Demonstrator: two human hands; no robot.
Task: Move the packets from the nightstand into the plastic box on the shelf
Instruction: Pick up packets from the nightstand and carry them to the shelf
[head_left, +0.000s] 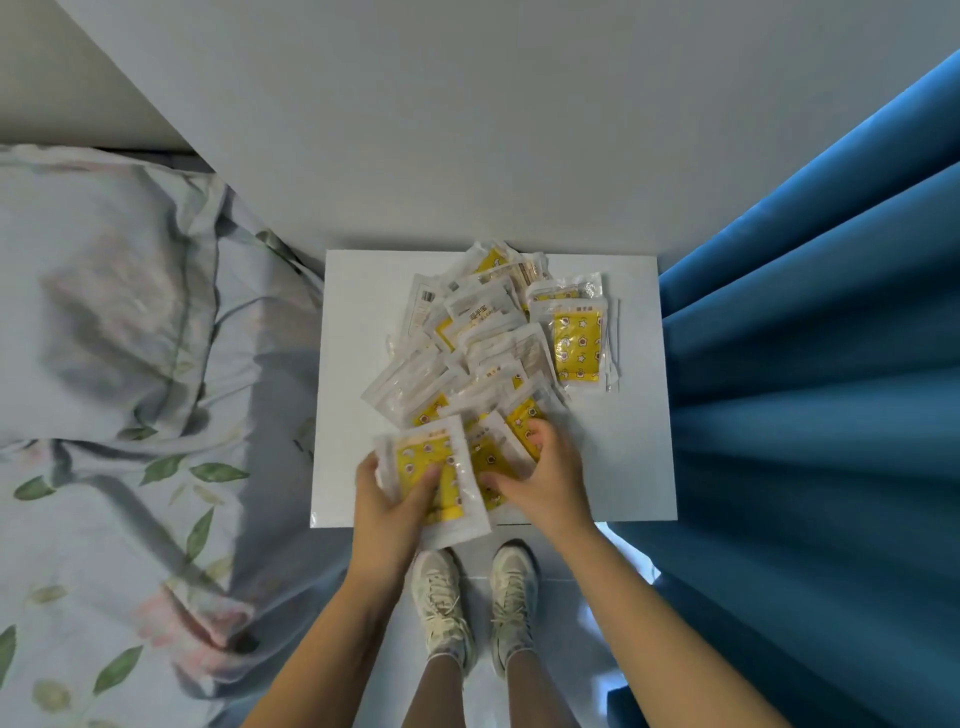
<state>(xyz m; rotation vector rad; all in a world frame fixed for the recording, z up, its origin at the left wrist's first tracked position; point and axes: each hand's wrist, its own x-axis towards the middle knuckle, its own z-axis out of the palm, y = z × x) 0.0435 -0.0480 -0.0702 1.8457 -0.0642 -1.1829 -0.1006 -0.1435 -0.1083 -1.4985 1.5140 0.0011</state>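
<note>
Several clear packets with yellow contents (483, 338) lie in a loose heap on the white nightstand (623, 457). My left hand (387, 499) grips a small stack of packets (441, 467) at the nightstand's front edge, thumb on top. My right hand (545, 473) reaches into the near side of the heap, fingers curled around another yellow packet (519, 426). One packet (579, 343) lies face up on the right of the heap. The plastic box and the shelf are out of view.
A bed with a floral duvet and pillow (130, 338) lies to the left. Blue curtains (831, 389) hang close on the right. A pale wall (467, 130) stands behind the nightstand. My feet in white sneakers (478, 597) stand on the floor below.
</note>
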